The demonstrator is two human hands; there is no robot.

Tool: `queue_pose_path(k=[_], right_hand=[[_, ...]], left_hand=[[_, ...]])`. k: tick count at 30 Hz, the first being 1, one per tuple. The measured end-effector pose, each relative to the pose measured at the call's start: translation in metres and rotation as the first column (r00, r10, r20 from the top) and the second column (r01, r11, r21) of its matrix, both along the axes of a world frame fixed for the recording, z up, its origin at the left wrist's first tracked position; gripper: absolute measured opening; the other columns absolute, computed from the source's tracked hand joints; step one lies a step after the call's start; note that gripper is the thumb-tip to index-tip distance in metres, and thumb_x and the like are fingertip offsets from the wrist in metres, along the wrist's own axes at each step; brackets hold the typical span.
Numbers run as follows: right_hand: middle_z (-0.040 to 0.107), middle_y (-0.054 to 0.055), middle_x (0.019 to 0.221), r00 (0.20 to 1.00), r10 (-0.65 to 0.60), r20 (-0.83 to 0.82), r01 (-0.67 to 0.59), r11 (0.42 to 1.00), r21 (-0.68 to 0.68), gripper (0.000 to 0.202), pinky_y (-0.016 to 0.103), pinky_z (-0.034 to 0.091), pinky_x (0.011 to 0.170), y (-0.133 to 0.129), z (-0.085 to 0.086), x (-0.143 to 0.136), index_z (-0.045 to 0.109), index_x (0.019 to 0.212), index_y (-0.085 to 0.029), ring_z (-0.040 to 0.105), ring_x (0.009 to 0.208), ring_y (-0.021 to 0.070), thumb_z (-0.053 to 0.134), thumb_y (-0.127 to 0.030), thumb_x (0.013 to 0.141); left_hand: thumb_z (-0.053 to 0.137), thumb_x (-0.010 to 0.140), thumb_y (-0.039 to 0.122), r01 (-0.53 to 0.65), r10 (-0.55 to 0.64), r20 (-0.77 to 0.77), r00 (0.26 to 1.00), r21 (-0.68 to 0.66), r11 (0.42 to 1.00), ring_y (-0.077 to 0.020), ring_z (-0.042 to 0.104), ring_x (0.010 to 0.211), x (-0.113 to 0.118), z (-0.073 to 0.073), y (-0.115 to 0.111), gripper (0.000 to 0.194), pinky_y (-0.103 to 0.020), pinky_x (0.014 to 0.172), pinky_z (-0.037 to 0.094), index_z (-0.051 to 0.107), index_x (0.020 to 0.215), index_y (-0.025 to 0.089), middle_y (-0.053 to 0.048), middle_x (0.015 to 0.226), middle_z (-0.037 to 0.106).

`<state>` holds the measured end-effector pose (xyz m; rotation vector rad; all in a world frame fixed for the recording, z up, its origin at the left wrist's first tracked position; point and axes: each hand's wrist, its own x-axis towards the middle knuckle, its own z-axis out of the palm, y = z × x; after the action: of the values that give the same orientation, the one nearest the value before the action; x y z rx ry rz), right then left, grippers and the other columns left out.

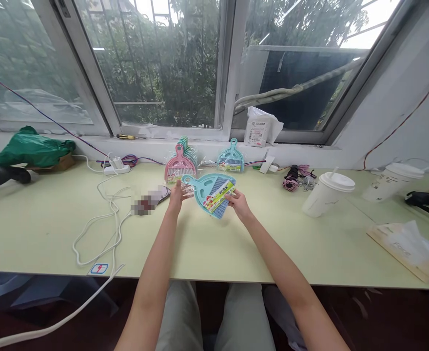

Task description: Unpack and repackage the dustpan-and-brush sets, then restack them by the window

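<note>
Between my two hands is a teal mini dustpan and brush set (207,189) in clear wrapping with a bright printed label, tilted above the table with its handle to the left. My left hand (178,197) grips the wrapping at the handle end, its fingers partly behind. My right hand (239,205) pinches the right edge beside the label and blue bristles. Behind my left hand stands a row of similar wrapped sets, a pink dustpan set (179,163) in front and teal ones behind. Another teal dustpan set (231,158) leans against the wall under the window.
Left of my hands are a phone (159,196), a looped white cable (115,229) and a power strip (117,168). To the right stand a lidded white cup (327,194), a second cup (393,181) and a tissue pack (400,246). A yellow cutter (126,137) lies on the sill.
</note>
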<state>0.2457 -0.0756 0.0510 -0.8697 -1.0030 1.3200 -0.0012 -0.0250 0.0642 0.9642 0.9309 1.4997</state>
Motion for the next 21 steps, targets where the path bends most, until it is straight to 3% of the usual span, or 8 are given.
queue_pose_path(k=[2, 5, 12, 16, 21], right_hand=[[0.074, 0.005, 0.090, 1.000, -0.020, 0.001, 0.020, 1.000, -0.008, 0.042, 0.038, 0.059, 0.080, 0.001, -0.001, 0.003, 0.063, 0.097, -0.020, 0.071, 0.084, 0.0216, 0.082, -0.032, 0.062], [0.074, 0.005, 0.090, 0.999, 0.035, 0.037, -0.033, 0.998, -0.055, 0.039, 0.038, 0.059, 0.080, 0.005, 0.001, 0.012, 0.064, 0.095, -0.019, 0.071, 0.082, 0.0215, 0.082, -0.028, 0.061], [0.074, 0.006, 0.096, 0.994, 0.067, 0.085, -0.063, 0.997, -0.047, 0.041, 0.039, 0.058, 0.083, 0.006, 0.008, 0.025, 0.065, 0.098, -0.019, 0.071, 0.086, 0.0218, 0.082, -0.028, 0.062], [0.074, 0.006, 0.095, 0.992, 0.083, 0.093, -0.079, 0.996, -0.050, 0.041, 0.039, 0.058, 0.082, 0.007, 0.005, 0.027, 0.066, 0.098, -0.019, 0.071, 0.085, 0.0218, 0.082, -0.030, 0.062], [0.074, 0.008, 0.097, 0.983, 0.143, 0.118, -0.132, 0.987, -0.094, 0.031, 0.037, 0.058, 0.080, 0.011, 0.006, 0.044, 0.071, 0.089, -0.015, 0.070, 0.086, 0.0224, 0.081, -0.028, 0.062]], left_hand=[[0.074, 0.069, 0.049, 0.061, -0.060, -0.106, 0.993, 0.003, 0.998, -0.0168, 0.069, 0.072, 0.000, -0.001, -0.002, 0.063, -0.032, 0.070, 0.057, 0.056, 0.119, 0.014, -0.010, 0.093, 0.072], [0.082, 0.062, 0.032, 0.058, -0.056, -0.162, 0.985, 0.010, 0.998, -0.0167, 0.069, 0.068, 0.001, -0.005, -0.003, 0.072, -0.035, 0.077, 0.056, 0.052, 0.125, 0.012, -0.008, 0.085, 0.072], [0.078, 0.066, 0.038, 0.108, -0.099, -0.185, 0.978, 0.041, 0.993, -0.0220, 0.072, 0.077, -0.006, 0.000, -0.005, 0.070, -0.038, 0.079, 0.056, 0.052, 0.127, 0.016, -0.010, 0.091, 0.073], [0.076, 0.068, 0.043, 0.151, -0.143, -0.216, 0.966, 0.019, 0.988, -0.0250, 0.071, 0.082, -0.007, 0.000, -0.008, 0.058, -0.038, 0.079, 0.056, 0.059, 0.115, 0.013, -0.012, 0.093, 0.072], [0.081, 0.063, 0.035, 0.018, -0.010, -0.146, 0.989, 0.053, 0.998, -0.0203, 0.071, 0.075, -0.016, -0.006, 0.001, 0.053, -0.035, 0.081, 0.055, 0.063, 0.108, 0.013, -0.009, 0.083, 0.072]])
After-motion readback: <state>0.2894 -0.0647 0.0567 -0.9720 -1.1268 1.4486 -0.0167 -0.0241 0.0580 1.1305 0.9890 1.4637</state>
